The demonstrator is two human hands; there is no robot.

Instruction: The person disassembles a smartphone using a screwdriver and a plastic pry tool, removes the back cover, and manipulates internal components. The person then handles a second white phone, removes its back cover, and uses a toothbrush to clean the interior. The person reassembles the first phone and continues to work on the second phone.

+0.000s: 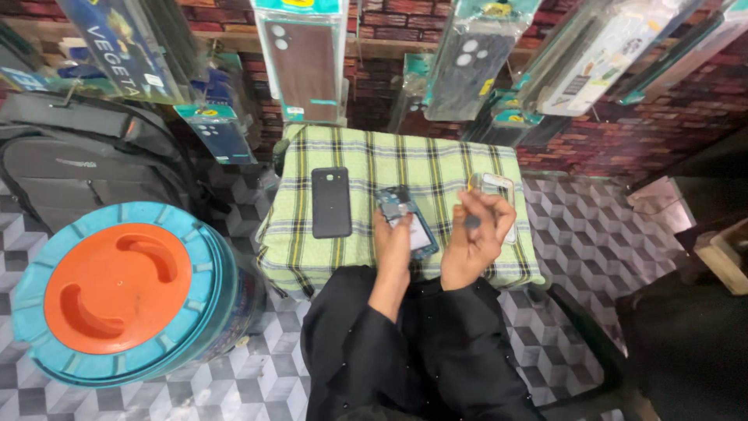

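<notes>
On a small stand covered by a green-and-yellow checked cloth (436, 160) lies an opened phone (407, 220) with its blue inner board showing. My left hand (393, 243) rests on its near edge and holds it down. My right hand (477, 234) hovers just right of it, fingers pinched on a thin dark tool (472, 221). A black back cover (331, 202) lies flat to the left of the phone. A clear phone frame or case (492, 185) lies behind my right hand, partly hidden.
A blue drum with an orange lid (117, 292) stands at the left. A grey backpack (78, 164) leans behind it. Packaged phone cases (304, 62) hang overhead against a brick wall. My black-clothed lap (413, 351) is below the stand on a patterned tile floor.
</notes>
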